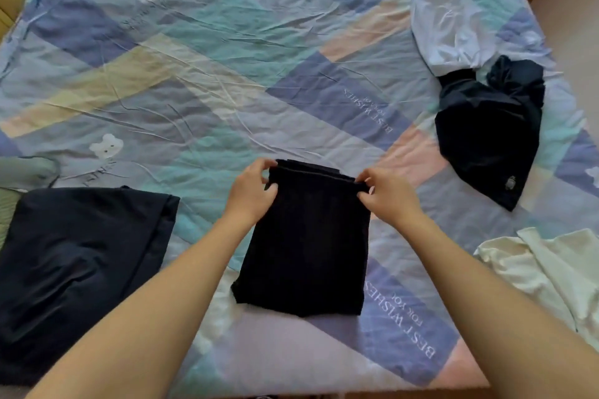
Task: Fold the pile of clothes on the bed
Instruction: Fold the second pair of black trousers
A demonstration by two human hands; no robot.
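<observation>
Both hands [252,191] [387,193] pinch black folded garment's [304,246] far corners — flat on bed [227,74].

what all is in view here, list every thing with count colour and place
black garment: 1, black, folded, bed centre near edge, top edge held by both hands
navy garment: 1, dark navy, near left on the bed
dark garment: 1, black-navy, crumpled, right side
pale garment: 1, pale lilac-white, crumpled, far right, touching the dark garment
cream garment: 1, cream, near right edge
green cloth: 1, pale green, left edge, partly out of view
sheet: 1, pastel patchwork, covers the bed
hands: 2, left and right, each pinching a top corner of the black garment
</observation>
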